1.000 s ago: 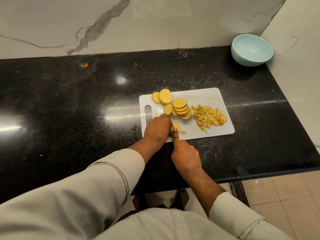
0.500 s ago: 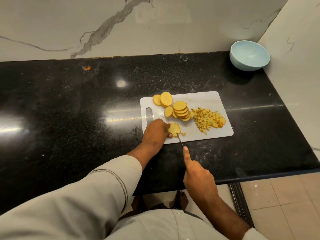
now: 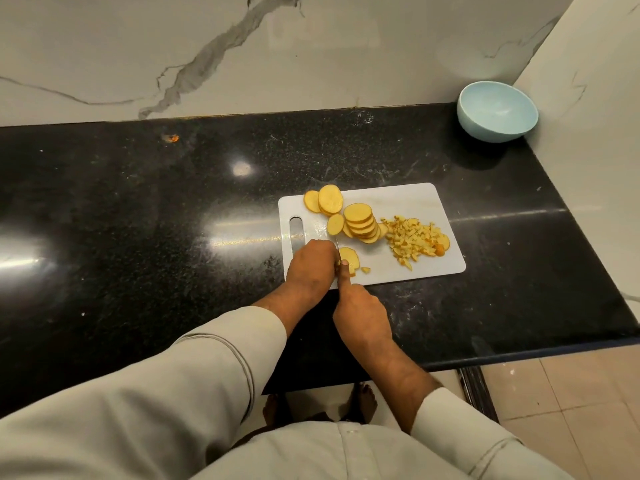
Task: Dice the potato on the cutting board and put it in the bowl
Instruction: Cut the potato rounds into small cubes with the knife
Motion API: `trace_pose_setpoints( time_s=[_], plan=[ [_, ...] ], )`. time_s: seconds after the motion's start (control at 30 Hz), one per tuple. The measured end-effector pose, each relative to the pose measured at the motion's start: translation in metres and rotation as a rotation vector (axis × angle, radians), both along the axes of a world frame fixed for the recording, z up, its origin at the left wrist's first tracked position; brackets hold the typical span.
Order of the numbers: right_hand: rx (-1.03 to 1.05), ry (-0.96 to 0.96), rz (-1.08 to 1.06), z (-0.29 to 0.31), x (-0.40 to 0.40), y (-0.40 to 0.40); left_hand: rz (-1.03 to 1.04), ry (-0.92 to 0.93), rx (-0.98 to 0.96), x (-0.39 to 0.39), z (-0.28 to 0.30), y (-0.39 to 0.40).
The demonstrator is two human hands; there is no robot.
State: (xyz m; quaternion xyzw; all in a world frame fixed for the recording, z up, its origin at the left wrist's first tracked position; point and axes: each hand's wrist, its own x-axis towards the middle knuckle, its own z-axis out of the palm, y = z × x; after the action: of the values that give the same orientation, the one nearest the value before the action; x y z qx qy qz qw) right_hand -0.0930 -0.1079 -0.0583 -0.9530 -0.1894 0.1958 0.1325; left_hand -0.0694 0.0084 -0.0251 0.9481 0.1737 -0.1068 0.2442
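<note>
One white cutting board (image 3: 408,202) on the black table (image 3: 138,220), one pale blue bowl (image 3: 497,110) — and one knife (image 3: 336,247), its thin blade showing between two hands: the left hand (image 3: 311,263) and the right hand (image 3: 360,315). Potato slices lie in two groups — a pair (image 3: 325,199) at the board's far edge and one leaning stack (image 3: 360,223), its slices too overlapped to count. One heap of diced potato (image 3: 414,242); one partly cut slice (image 3: 349,257) by the blade.

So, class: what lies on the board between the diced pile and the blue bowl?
Nothing: in the head view, bare cutting board then bare black counter separate diced pile and bowl.
</note>
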Motion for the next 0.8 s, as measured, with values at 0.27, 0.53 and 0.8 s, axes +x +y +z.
trace_pose_setpoints(
  time_s=[0.27,0.53,0.8],
  plan=[
    [-0.064,0.048,0.060,0.004,-0.004,-0.012,-0.068,0.003,0.142,0.003,0.000,-0.004],
    [-0.096,0.048,0.059,-0.001,-0.041,-0.054,0.031,-0.045,-0.001,-0.002,-0.006,-0.001],
    [-0.122,-0.152,0.068,0.010,-0.029,-0.037,0.220,-0.025,-0.162,-0.015,-0.014,0.011]
  ],
)
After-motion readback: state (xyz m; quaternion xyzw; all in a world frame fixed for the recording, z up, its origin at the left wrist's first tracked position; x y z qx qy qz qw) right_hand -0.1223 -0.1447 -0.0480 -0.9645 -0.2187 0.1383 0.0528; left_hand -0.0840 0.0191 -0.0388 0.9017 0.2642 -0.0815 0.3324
